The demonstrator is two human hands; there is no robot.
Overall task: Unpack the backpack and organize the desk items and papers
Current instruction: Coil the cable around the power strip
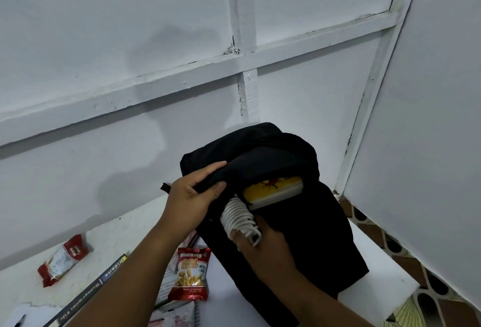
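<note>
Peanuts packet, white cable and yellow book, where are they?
peanuts packet [191,276]: head view, middle of its front.
white cable [238,216]: head view, on its coiled loops.
yellow book [270,189]: head view, on its yellow cover.

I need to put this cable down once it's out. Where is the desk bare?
Bare white desk lies right of the black fabric backpack, up to the desk edge. Left is crowded: red salted peanuts packet, dark book, red-and-silver wrapper.
</note>
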